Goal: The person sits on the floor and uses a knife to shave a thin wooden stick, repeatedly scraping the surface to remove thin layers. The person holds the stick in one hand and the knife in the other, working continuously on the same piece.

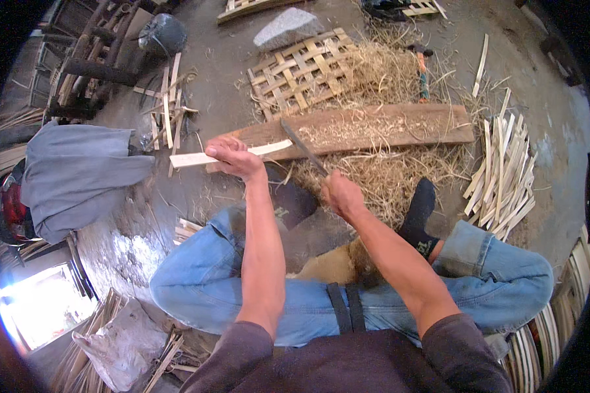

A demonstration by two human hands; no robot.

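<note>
My left hand [233,157] is closed around a pale, flat bamboo or wood strip [189,159], which sticks out on both sides of the fist. In my right hand [343,195] is a knife, gripped by its handle. The long, narrow blade [300,142] points up and left, its tip close to the right end of the strip; whether they touch I cannot tell. Beneath the strip and the blade lies a long brown wooden board [452,121], littered with fine shavings. Curly shavings [380,187] are heaped between the board and my feet.
A woven lattice panel [301,69] and a grey stone [287,29] lie beyond the board, near an orange-handled tool [423,75]. Loose pale strips [501,173] are piled at right. A grey cloth [85,177] drapes over something at left, below a dark rack [98,69].
</note>
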